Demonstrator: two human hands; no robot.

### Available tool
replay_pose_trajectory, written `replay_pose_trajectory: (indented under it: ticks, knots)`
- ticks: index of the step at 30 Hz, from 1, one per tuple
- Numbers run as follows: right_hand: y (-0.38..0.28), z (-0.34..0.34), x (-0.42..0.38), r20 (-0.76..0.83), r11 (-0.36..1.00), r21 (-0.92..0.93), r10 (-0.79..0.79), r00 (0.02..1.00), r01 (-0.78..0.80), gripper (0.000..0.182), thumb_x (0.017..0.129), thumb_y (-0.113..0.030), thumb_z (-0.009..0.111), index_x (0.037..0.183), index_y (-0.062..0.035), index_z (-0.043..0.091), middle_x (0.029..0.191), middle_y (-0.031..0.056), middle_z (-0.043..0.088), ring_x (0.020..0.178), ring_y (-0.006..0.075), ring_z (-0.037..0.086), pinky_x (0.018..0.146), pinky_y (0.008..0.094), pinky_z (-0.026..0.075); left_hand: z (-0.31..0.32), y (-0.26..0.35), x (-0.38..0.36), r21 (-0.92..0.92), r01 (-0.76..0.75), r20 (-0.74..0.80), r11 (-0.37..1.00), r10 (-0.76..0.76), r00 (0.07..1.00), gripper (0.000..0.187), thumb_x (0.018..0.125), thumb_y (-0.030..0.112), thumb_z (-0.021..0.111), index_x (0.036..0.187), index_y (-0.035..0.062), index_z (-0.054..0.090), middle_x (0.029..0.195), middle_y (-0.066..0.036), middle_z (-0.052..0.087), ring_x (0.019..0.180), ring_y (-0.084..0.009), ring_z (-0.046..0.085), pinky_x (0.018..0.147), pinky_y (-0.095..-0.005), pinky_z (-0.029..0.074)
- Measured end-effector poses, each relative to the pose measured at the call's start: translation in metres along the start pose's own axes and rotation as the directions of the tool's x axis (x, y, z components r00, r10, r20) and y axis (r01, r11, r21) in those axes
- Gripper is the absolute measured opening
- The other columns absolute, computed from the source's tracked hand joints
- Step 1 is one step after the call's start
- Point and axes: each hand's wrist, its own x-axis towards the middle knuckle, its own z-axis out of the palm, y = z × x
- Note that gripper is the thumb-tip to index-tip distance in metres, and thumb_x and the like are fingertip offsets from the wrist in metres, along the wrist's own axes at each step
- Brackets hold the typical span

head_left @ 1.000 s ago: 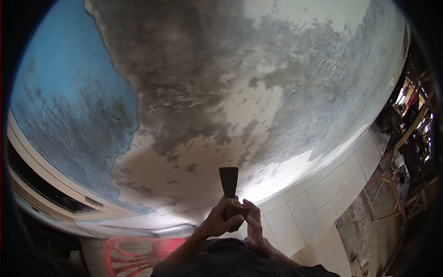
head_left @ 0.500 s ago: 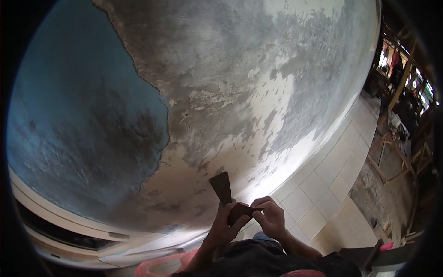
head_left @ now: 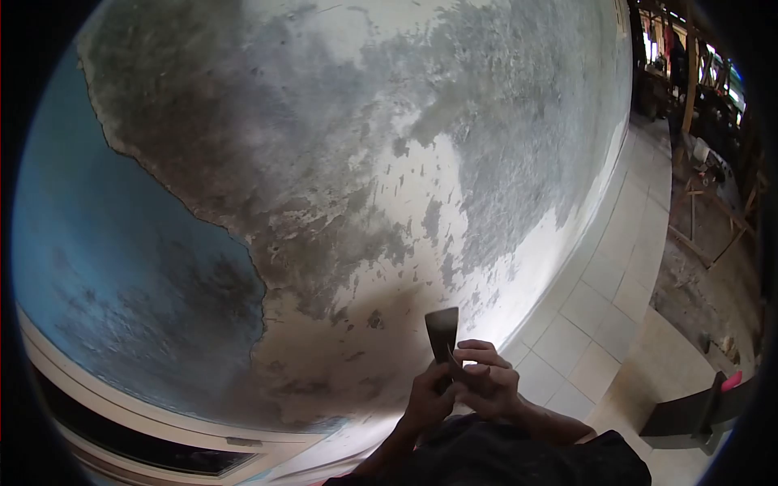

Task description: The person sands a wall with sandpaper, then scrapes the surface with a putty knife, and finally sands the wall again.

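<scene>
A scraper (head_left: pixel 442 331) with a flat dark blade points up at the wall in front of me. My left hand (head_left: pixel 429 401) grips its handle from below. My right hand (head_left: pixel 485 381) is curled over the top of the handle just under the blade. Both hands are close together, low in the view and a little right of centre. The wall (head_left: pixel 389 162) is scraped to grey and white plaster, with blue paint (head_left: pixel 121 267) still covering its left part.
Pale floor tiles (head_left: pixel 600 308) run along the foot of the wall on the right. Beyond them lies rough bare ground with wooden frames (head_left: pixel 705 227). A dark board with a pink tip (head_left: pixel 705 409) stands at the lower right.
My view has swung, and the hands with the scraper sit further right. My right hand has closed over the handle top. The red plastic chair below has dropped out of view.
</scene>
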Motion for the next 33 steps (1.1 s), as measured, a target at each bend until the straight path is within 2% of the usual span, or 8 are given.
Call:
replay_pose_trajectory:
  ticks: [3,7,11,14,20,25,28,33]
  knots:
    - [0.005,-0.005,-0.013,-0.156,0.989,-0.067,0.117,0.981,-0.128,0.045,0.077,0.009,0.069,0.119,0.0037,0.056,0.123,0.0232,0.059,0.121,0.04,0.052,0.097,0.045,0.046,0.003,0.024,0.011,0.195,0.031,-0.179,0.98,0.005,0.984,0.039,0.079,0.015,0.075,0.117,0.0085,0.065,0.08,-0.001,0.058,0.074,-0.0089,0.054,0.067,-0.0237,0.045]
    - [-0.004,-0.015,0.022,-0.276,0.882,-0.403,0.136,0.952,-0.243,0.042,0.081,0.014,0.056,0.123,0.0109,0.052,0.128,0.0268,0.055,0.122,0.0402,0.053,0.105,0.046,0.038,-0.03,0.037,-0.001,0.483,-0.231,-0.275,0.844,0.397,0.876,0.032,0.087,0.01,0.066,0.117,-0.0002,0.063,0.076,-0.002,0.06,0.064,-0.0082,0.054,0.057,-0.0224,0.043]
    - [0.018,-0.023,0.066,-0.153,0.881,-0.474,-0.1,0.983,0.016,0.045,0.081,0.015,0.056,0.126,0.0081,0.052,0.13,0.0214,0.056,0.125,0.0393,0.05,0.105,0.0452,0.039,-0.068,0.046,-0.004,0.815,-0.195,-0.293,0.546,0.678,0.674,0.026,0.09,0.007,0.06,0.113,-0.0047,0.064,0.072,-0.007,0.064,0.06,-0.0113,0.057,0.059,-0.0241,0.046]
    - [0.033,-0.018,0.098,-0.091,0.851,-0.503,-0.229,0.969,0.154,0.046,0.083,0.011,0.058,0.128,0.0046,0.053,0.131,0.0176,0.056,0.125,0.0372,0.05,0.103,0.0468,0.041,-0.076,0.062,-0.009,0.701,-0.058,-0.447,0.71,0.502,0.74,0.023,0.093,0.006,0.054,0.11,-0.0047,0.065,0.072,-0.01,0.066,0.058,-0.0136,0.06,0.061,-0.025,0.049]
    - [0.042,-0.006,0.16,0.134,0.633,-0.707,-0.316,0.939,0.314,0.054,0.083,-0.003,0.064,0.135,-0.0039,0.049,0.143,0.0101,0.045,0.136,0.0308,0.038,0.11,0.0506,0.029,-0.098,0.079,0.006,0.839,-0.314,-0.176,0.445,0.766,0.618,0.035,0.099,0.021,0.045,0.106,-0.0073,0.063,0.065,-0.009,0.063,0.059,-0.0154,0.06,0.059,-0.0285,0.05]
    - [0.045,0.019,0.178,0.151,0.45,-0.848,-0.301,0.941,0.28,0.065,0.082,-0.02,0.067,0.141,-0.0065,0.043,0.152,0.0089,0.033,0.141,0.0294,0.027,0.109,0.0591,0.025,-0.111,0.066,0.009,0.924,-0.239,-0.136,0.3,0.838,0.528,0.032,0.099,0.017,0.042,0.102,-0.0079,0.062,0.065,-0.009,0.064,0.055,-0.0162,0.06,0.056,-0.0295,0.051]
    - [0.054,0.026,0.16,0.21,0.502,-0.814,-0.218,0.953,0.294,0.062,0.088,-0.027,0.059,0.144,-0.0088,0.039,0.153,0.0126,0.031,0.142,0.0363,0.023,0.109,0.0674,0.009,-0.116,0.054,0.002,0.955,-0.187,-0.1,0.229,0.846,0.524,0.032,0.098,0.015,0.041,0.102,-0.0085,0.062,0.066,-0.009,0.065,0.054,-0.0168,0.061,0.053,-0.0284,0.051]
    - [0.046,0.03,0.183,0.197,0.377,-0.883,-0.243,0.95,0.279,0.057,0.093,-0.029,0.051,0.146,-0.0132,0.038,0.154,0.0143,0.028,0.143,0.0419,0.018,0.103,0.0745,0.001,-0.122,0.033,0.002,0.965,-0.171,-0.099,0.197,0.883,0.459,0.027,0.095,0.013,0.042,0.095,-0.0015,0.065,0.057,-0.003,0.062,0.054,-0.0169,0.059,0.062,-0.0321,0.052]
